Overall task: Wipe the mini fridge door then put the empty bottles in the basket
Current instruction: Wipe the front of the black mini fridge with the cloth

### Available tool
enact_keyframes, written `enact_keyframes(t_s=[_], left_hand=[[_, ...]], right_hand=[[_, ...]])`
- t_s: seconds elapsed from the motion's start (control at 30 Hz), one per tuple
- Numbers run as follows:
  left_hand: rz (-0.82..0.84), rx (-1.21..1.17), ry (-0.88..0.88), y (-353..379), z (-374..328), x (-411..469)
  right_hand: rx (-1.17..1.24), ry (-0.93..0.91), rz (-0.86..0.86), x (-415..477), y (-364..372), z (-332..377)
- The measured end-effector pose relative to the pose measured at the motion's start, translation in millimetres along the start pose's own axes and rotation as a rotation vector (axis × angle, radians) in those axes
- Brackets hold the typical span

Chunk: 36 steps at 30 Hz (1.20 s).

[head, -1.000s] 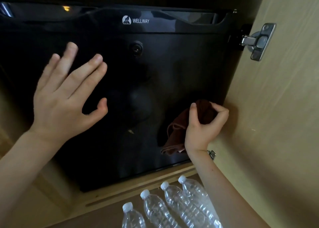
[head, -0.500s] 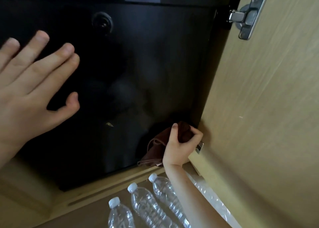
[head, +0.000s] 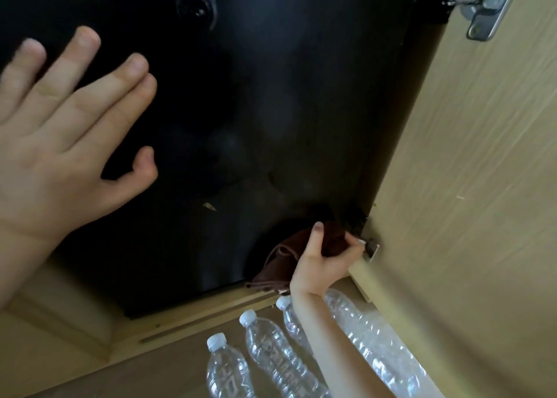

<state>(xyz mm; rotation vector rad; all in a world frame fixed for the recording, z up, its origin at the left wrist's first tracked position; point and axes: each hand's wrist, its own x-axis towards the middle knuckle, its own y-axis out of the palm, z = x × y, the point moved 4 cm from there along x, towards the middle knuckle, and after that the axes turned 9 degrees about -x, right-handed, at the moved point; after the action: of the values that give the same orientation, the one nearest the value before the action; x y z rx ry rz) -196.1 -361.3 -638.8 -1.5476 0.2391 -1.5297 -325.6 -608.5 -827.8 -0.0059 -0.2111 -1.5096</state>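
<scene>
The black mini fridge door fills the upper left of the head view, with a round lock near its top. My left hand lies against the door's left part with fingers spread and straight. My right hand grips a bunched brown cloth against the door's bottom right corner. Several clear empty bottles with white caps lie side by side on the wooden floor below the fridge; my right forearm crosses over some of them.
An open wooden cabinet door stands at the right, with a metal hinge at its top and a small metal catch by my right hand. A wooden cabinet sill runs under the fridge.
My right hand has wiped the cloth downward along the door's right side to the bottom corner. The view has tilted down, so the fridge logo has left the frame.
</scene>
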Motion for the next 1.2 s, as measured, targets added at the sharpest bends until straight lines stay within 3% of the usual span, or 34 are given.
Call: enact_keyframes(t_s=[0.17,0.47,0.73,0.83,1.0,1.2], left_hand=[[-0.160,0.104,0.112,-16.3,-20.7,4.3],[-0.244,0.236,0.142,-23.5,-32.4,10.4],[-0.285,0.292,0.169,-29.3,-37.4,13.0],[-0.296,0.296,0.158,-28.8,-36.7,12.1],[-0.301,0.318,0.153,-29.8,-36.7,12.3],[-0.310,0.295,0.137,-31.3,-37.3,13.0]], right_hand=[[0.186,-0.175,0.082,-9.8,25.2,62.0],[0.091,-0.250,0.192,-17.8,11.7,35.1],[0.160,-0.554,0.189,-13.0,37.7,137.9],[0.111,-0.594,0.206,-22.0,33.8,102.5],[-0.055,-0.602,0.394,-27.3,15.0,39.1],[0.042,-0.732,0.266,-16.6,29.6,123.3]])
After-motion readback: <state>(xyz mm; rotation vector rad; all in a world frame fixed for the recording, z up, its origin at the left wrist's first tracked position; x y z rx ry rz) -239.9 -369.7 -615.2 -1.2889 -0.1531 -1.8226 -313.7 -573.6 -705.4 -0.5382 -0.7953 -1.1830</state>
